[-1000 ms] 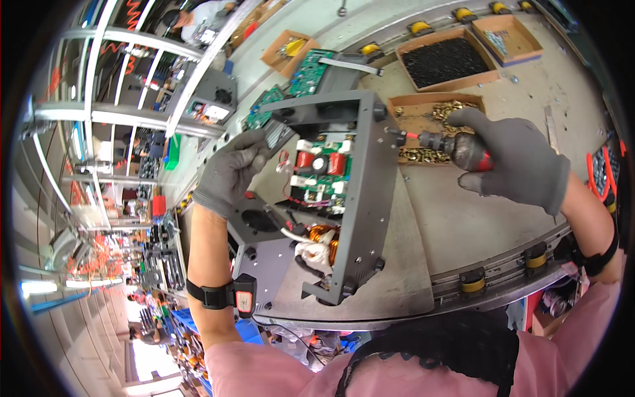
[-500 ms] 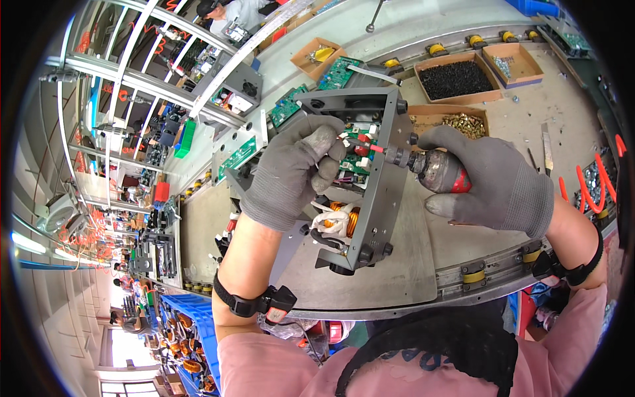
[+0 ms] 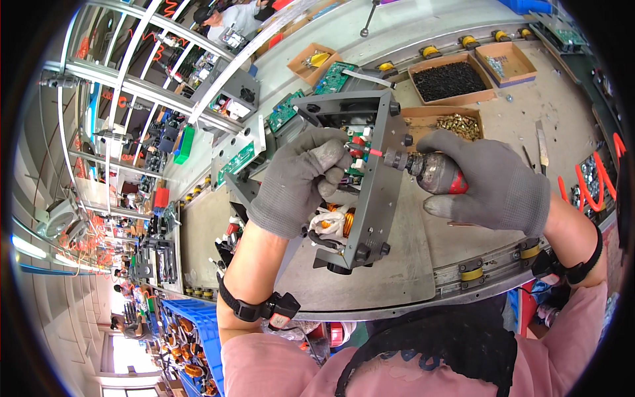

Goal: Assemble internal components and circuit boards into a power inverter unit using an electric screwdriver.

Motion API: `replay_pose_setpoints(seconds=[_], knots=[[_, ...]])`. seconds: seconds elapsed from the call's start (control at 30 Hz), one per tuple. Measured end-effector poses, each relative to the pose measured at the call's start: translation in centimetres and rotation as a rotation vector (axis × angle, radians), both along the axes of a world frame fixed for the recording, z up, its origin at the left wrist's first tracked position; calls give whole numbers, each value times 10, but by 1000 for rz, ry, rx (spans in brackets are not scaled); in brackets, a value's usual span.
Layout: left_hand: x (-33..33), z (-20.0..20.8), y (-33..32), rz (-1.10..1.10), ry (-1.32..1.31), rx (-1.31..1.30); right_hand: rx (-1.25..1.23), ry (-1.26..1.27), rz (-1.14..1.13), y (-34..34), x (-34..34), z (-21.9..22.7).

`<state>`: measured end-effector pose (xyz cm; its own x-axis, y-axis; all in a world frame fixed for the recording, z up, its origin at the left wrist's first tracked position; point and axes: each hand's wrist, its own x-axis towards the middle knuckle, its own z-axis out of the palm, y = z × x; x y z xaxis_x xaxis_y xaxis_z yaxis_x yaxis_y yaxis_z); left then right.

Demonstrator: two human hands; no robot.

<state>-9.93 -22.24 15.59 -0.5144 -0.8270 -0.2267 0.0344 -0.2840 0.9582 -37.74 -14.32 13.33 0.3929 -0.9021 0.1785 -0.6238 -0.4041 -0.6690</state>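
Note:
A grey metal chassis (image 3: pixel 385 172) stands on the bench in front of me, with green circuit boards and copper-wound coils (image 3: pixel 344 221) wrapped in white cable inside. My right hand (image 3: pixel 493 182), in a grey glove, is closed round a power screwdriver (image 3: pixel 440 173) held level from the right. Its red-collared bit points left, across the chassis's right wall and into the interior. My left hand (image 3: pixel 301 175), also gloved, is over the chassis's left side. Its fingers are pinched near the bit's tip, and what they hold, if anything, is too small to make out.
Behind the chassis are cardboard trays of black screws (image 3: pixel 451 81), brass-coloured fasteners (image 3: pixel 460 126) and a few silver parts (image 3: pixel 496 65). Loose circuit boards (image 3: pixel 286 112) lie at the far left. A roller track (image 3: pixel 473 272) runs along the near edge. A blue crate (image 3: pixel 198 317) holds coils at lower left.
My left hand has shifted slightly right and down, its fingers nearer the bit. The screwdriver and my right hand keep nearly the same place against the chassis.

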Motion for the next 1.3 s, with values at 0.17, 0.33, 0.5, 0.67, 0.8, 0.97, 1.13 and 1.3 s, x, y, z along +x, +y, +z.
replay_pose_setpoints(seconds=[0.17,0.33,0.5,0.67,0.8,0.97,1.13,1.3], knots=[[-6,-8,4,62,32,-104,19,63,1,-4,2,-3],[-12,-1,6,65,12,-115,78,121,13,-6,3,0],[-22,-1,14,127,-297,-504,94,170,4,-4,2,-4],[-10,-10,3,72,-262,-338,129,-74,-13,0,-4,-13],[34,-10,-28,202,-724,-493,559,65,15,6,-28,-17],[58,-44,-47,41,-1152,-208,628,108,165,12,-31,-38],[62,-49,-48,-15,-1040,-200,558,239,169,7,-21,-43],[64,-64,-47,119,-920,-236,513,312,158,2,-11,-37]])
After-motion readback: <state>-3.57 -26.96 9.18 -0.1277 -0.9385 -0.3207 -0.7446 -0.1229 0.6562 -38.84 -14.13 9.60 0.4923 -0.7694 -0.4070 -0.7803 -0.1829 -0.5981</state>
